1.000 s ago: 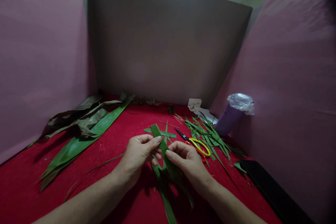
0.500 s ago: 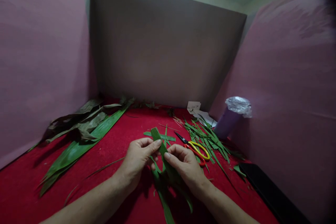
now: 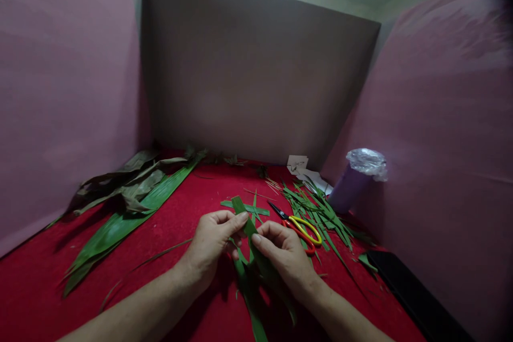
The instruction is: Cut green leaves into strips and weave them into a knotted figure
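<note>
Between my hands, in the middle of the head view, is a green leaf strip [image 3: 262,262]. My left hand [image 3: 216,235] pinches it near its upper end with thumb and fingers. Lower down, my right hand [image 3: 280,251] grips the same strip, thumb on top. More leaf strips [image 3: 247,288] hang below toward the lower edge; I cannot tell whether they join the held one. Just beyond my fingertips, cut leaf pieces [image 3: 260,210] lie crossed on the red cloth [image 3: 192,192]. Scissors [image 3: 298,228] with one yellow and one red handle rest beyond my right hand.
Large green leaves [image 3: 120,230] and withered brown leaves [image 3: 136,192] lie at left. Several cut strips [image 3: 316,208] are heaped at right, before a purple container [image 3: 348,189] topped with clear plastic. Papers [image 3: 297,164] lie behind. A black flat object [image 3: 409,288] is at lower right.
The whole view has shifted very slightly. Both hands keep the same hold on the leaf strip, and nothing else has visibly moved.
</note>
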Demonstrator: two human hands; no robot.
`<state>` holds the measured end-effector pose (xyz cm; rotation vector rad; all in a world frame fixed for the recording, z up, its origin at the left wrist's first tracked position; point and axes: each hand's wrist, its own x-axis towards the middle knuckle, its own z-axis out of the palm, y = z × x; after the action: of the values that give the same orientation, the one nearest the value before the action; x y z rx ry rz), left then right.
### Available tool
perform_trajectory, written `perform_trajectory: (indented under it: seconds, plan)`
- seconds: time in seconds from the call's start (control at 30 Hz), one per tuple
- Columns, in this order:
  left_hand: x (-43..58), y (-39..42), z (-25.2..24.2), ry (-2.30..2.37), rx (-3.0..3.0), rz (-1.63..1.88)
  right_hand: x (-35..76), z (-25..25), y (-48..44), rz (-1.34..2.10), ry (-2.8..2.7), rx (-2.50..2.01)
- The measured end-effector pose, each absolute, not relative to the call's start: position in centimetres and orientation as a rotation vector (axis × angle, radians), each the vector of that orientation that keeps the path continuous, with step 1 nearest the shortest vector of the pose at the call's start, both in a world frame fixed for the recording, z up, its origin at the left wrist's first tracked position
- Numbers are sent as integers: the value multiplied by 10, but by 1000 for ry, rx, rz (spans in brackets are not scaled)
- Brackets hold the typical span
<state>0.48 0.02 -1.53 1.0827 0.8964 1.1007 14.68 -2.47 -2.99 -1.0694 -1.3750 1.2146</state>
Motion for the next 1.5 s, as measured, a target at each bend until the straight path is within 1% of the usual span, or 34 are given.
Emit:
perform_trajectory:
  seconds: [0.87, 1.27, 1.5]
  plan:
    - [3, 1, -15, 857, 1080, 1064, 147, -29, -24, 1198, -1360, -1056]
    - [3, 3, -17, 796, 1027, 1126, 147, -29, -26, 1287, -1325, -1069]
    - [4, 5, -20, 835, 1064, 1123, 147, -29, -26, 1255, -1353, -1072]
